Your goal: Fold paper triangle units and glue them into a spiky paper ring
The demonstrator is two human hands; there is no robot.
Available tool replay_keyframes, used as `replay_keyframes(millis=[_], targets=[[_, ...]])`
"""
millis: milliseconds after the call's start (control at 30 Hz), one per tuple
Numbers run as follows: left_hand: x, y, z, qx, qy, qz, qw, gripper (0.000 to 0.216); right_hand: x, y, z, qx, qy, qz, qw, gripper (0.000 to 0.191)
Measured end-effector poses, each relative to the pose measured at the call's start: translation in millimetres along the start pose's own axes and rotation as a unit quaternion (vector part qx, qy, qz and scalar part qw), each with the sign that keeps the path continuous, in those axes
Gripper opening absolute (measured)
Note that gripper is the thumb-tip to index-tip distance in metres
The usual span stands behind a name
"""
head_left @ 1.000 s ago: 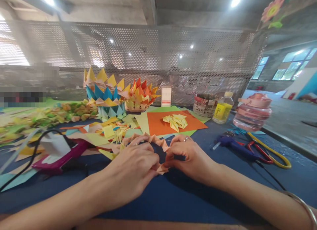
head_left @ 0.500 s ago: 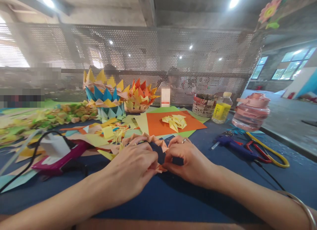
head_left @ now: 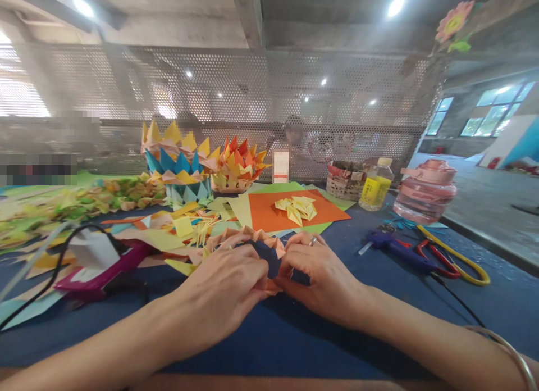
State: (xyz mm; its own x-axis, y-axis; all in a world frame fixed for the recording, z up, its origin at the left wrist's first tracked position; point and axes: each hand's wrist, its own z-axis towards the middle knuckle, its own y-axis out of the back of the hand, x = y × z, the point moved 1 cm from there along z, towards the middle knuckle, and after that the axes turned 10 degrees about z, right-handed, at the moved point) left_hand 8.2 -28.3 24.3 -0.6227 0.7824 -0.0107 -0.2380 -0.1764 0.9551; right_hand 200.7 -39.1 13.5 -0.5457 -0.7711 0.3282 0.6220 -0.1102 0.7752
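Note:
A ring of folded peach paper pieces (head_left: 263, 237) lies on the blue table cover (head_left: 303, 340) in front of me. My left hand (head_left: 225, 292) is curled over its left and near side, fingers pinched on the paper. My right hand (head_left: 322, 273), with a ring on one finger, pinches the ring's near right end where the two hands meet. The near part of the paper ring is hidden under my fingers.
An orange sheet (head_left: 269, 211) with folded yellow pieces (head_left: 297, 207) lies behind the ring. Spiky paper bowls (head_left: 181, 163) stand at the back left. A pink glue gun (head_left: 105, 264) lies left; a blue glue gun (head_left: 393, 245), scissors (head_left: 455, 262), a bottle (head_left: 377, 186) and a pink jug (head_left: 427, 191) lie right.
Both hands have closed in a little on the near end of the paper ring, and the gap between them has shrunk. The view has tilted slightly.

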Motion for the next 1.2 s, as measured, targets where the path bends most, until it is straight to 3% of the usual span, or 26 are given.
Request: replay_keyframes(millis=[633, 1000, 1200], targets=[[-5.6, -4.1, 2.5, -0.073, -0.044, 0.004, 0.996, 0.018, -3.1, -1.3, 3.6, 0.022, 0.012, 0.082, 0.996, 0.012], [-8.1, -6.4, -0.7, -0.108, -0.030, 0.001, 0.994, 0.021, -5.3, 1.5, 0.0, 0.050, -0.001, 0.061, 0.997, 0.007], [-8.0, -5.7, 0.4, -0.118, -0.031, -0.003, 0.993, 0.020, 0.7, 5.8, -1.4, 0.075, -0.033, 0.028, 0.996, 0.024]])
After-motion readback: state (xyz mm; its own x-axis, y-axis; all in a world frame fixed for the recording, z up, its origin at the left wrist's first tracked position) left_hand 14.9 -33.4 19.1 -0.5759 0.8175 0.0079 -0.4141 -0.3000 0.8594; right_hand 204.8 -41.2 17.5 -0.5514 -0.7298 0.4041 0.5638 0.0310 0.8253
